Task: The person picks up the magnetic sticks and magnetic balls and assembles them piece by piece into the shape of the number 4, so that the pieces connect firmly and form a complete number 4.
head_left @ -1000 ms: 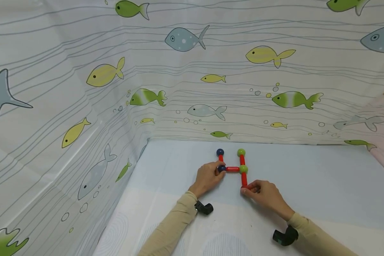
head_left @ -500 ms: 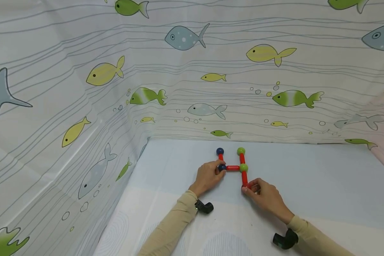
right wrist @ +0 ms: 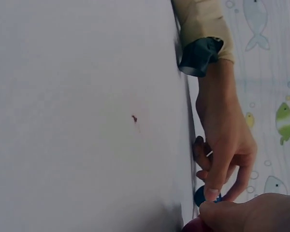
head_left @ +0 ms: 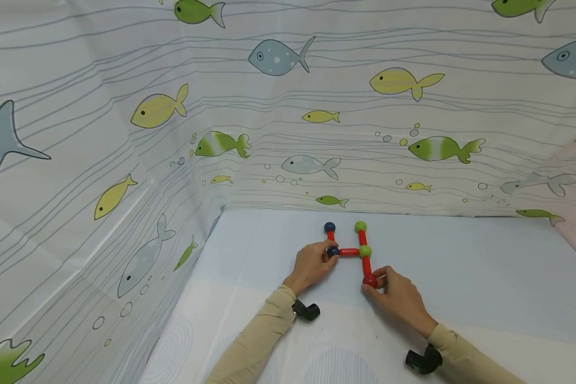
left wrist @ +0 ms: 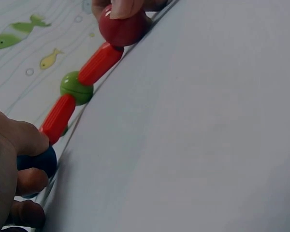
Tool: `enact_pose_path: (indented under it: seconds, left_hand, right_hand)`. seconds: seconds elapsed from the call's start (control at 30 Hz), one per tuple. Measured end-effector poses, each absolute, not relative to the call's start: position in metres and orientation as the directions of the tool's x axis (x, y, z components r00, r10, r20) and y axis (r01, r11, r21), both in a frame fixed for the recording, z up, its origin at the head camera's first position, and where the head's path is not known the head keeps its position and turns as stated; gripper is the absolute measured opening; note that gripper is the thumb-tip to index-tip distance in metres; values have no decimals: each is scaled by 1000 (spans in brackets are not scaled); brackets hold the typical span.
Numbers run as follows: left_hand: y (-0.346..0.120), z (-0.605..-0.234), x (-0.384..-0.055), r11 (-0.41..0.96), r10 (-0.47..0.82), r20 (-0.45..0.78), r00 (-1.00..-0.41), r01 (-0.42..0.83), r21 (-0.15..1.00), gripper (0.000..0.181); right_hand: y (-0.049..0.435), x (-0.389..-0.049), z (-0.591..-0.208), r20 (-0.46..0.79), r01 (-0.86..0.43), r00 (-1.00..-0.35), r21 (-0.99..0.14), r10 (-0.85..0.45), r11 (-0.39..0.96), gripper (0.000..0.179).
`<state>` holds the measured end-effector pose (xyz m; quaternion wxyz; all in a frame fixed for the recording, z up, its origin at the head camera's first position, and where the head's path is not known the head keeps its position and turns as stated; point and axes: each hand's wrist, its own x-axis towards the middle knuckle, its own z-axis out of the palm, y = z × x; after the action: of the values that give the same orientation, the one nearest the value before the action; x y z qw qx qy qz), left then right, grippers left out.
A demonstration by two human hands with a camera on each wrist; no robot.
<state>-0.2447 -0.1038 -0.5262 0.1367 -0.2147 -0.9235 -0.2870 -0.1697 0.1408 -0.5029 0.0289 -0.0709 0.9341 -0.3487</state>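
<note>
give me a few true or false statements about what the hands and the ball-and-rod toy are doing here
1. The right hand pinches a red ball at the near end of a red rod. True.
2. The left hand lies flat, away from the toy. False: its grip is on a dark blue ball.
3. Every ball is green. False: two green balls, two blue, one red.
4. The toy lies on the pale blue table. True.

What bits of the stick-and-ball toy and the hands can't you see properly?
- Head view: left hand fingers cover part of the dark blue ball.
- Right wrist view: red ball cut off by the bottom edge, under the right hand.
- Left wrist view: right hand cut off by the top edge.
</note>
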Motion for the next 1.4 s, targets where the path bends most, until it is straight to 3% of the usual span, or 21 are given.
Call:
enact_pose_path:
  seconds: [0.3,0.9,1.4]
  left_hand:
    - [-102,-525,-243,743,323,372,-870,477,470,26]
    - [-104,-526,-245,744,319,372,-871,474,471,26]
    - [-104,-527,-245,744,321,376,-869,477,468,26]
  right_hand:
    - [143,-174,-500,-56,-96,-985,-614,-164,783,60]
    - [149,-178,-495,-58,-138,-972,-638,-226,757,61]
    - [143,-191,-492,-80,-101,-979,-602,-186,792,60]
